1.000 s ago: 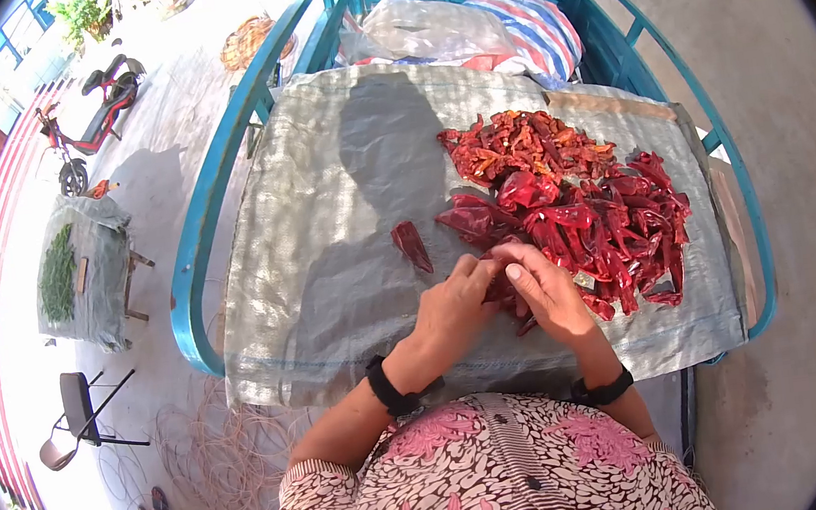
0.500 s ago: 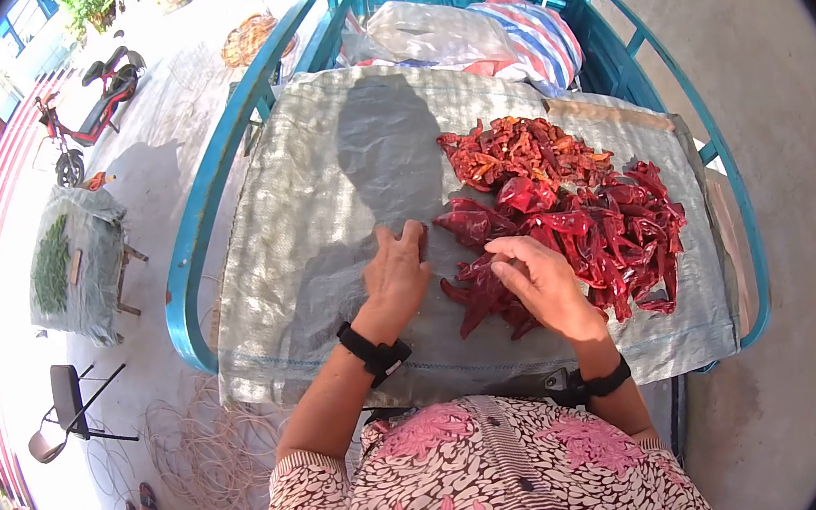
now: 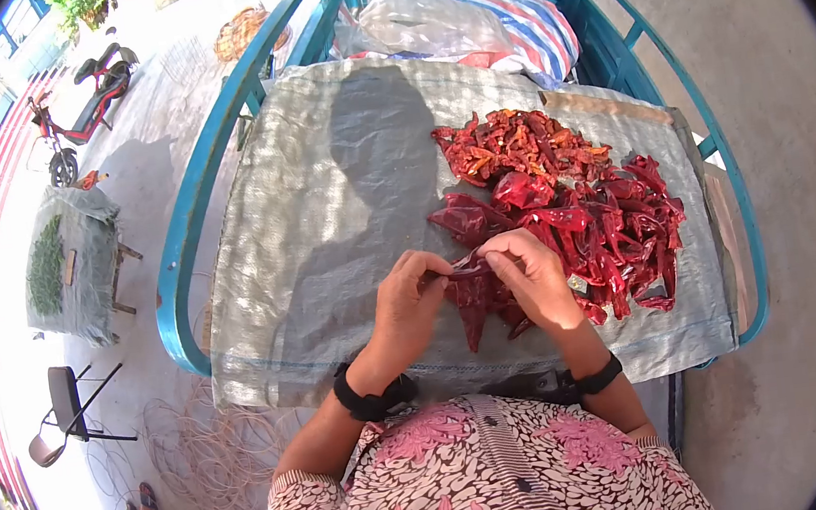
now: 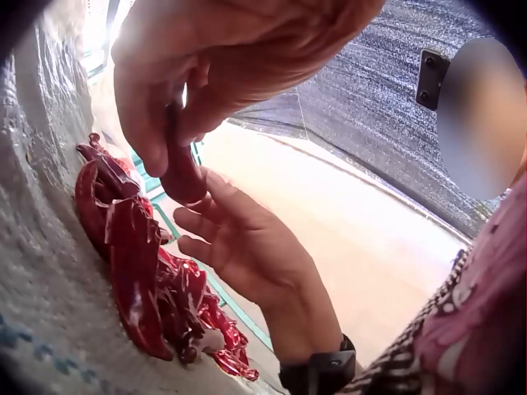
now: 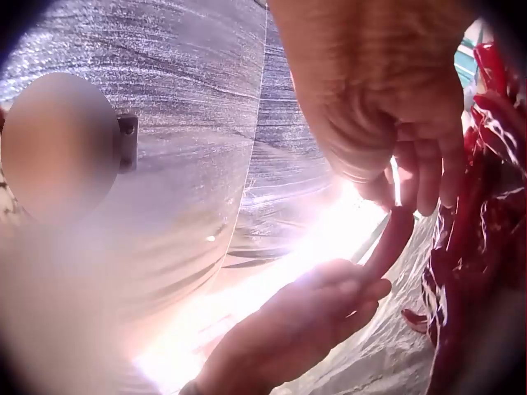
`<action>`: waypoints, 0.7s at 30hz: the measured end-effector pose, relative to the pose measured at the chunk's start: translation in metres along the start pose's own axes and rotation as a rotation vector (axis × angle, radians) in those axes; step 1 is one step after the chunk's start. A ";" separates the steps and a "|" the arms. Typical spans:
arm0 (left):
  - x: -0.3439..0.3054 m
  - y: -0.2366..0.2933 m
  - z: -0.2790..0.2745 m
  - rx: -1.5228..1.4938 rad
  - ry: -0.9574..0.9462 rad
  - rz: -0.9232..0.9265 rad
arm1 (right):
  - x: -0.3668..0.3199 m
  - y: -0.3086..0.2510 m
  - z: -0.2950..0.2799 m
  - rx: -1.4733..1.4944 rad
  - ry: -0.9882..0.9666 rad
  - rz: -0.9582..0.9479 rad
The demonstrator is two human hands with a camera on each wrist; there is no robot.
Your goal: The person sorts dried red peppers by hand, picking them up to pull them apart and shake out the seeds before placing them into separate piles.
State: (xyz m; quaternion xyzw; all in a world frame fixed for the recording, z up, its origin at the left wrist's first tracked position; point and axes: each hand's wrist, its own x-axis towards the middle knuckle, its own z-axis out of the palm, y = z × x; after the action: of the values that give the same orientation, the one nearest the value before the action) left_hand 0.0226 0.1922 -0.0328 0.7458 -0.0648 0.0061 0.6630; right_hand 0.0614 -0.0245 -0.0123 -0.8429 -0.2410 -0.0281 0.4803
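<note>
Scooter (image 3: 75,112) is parked way up in the upper left, and a blue cart rail (image 3: 188,250) runs down the left edge of the grey sheet (image 3: 321,194). Around the middle of the frame the left hand (image 3: 408,300) and right hand (image 3: 537,281) meet, both pinching one dried chili (image 3: 465,269) between their fingertips, just above the sheet. The big chili pile (image 3: 584,205) covers the right side, touching the right hand.

Overhead head view; wrist views close, sharing chilli (image 3: 465,271)
</note>
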 end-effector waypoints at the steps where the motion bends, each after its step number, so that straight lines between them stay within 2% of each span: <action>1: 0.001 -0.002 -0.001 0.085 0.016 0.043 | 0.002 0.001 -0.001 -0.018 0.026 0.051; 4: 0.006 -0.010 -0.001 -0.138 -0.124 -0.008 | 0.014 -0.006 -0.006 -0.109 0.065 0.186; 7: 0.011 -0.009 0.001 0.501 -0.140 0.421 | 0.033 -0.013 0.001 -0.232 0.042 0.214; 8: 0.011 -0.007 0.002 0.489 -0.152 0.338 | 0.036 0.002 0.007 -0.364 0.067 0.093; 11: 0.009 0.005 0.000 0.426 -0.151 0.125 | 0.040 0.028 0.013 -0.476 0.001 -0.055; 13: 0.011 0.009 -0.001 0.347 -0.100 0.030 | 0.043 0.017 0.010 -0.427 -0.020 0.088; 14: 0.011 0.008 0.000 0.369 -0.041 0.065 | 0.044 0.014 0.010 -0.402 -0.030 0.160; 17: 0.012 0.010 0.006 0.422 0.116 0.148 | 0.037 0.020 0.011 -0.108 0.130 0.149; 19: 0.012 0.023 0.009 0.450 0.189 0.170 | 0.031 0.004 0.006 0.038 0.028 0.170; 21: 0.013 0.018 0.009 0.539 0.157 0.182 | 0.026 -0.014 -0.001 0.243 -0.082 0.240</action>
State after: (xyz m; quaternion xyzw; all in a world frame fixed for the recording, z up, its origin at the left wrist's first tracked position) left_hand 0.0325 0.1802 -0.0150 0.8833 -0.0760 0.1404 0.4408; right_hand 0.0786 -0.0089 0.0069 -0.8018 -0.1595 0.0931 0.5683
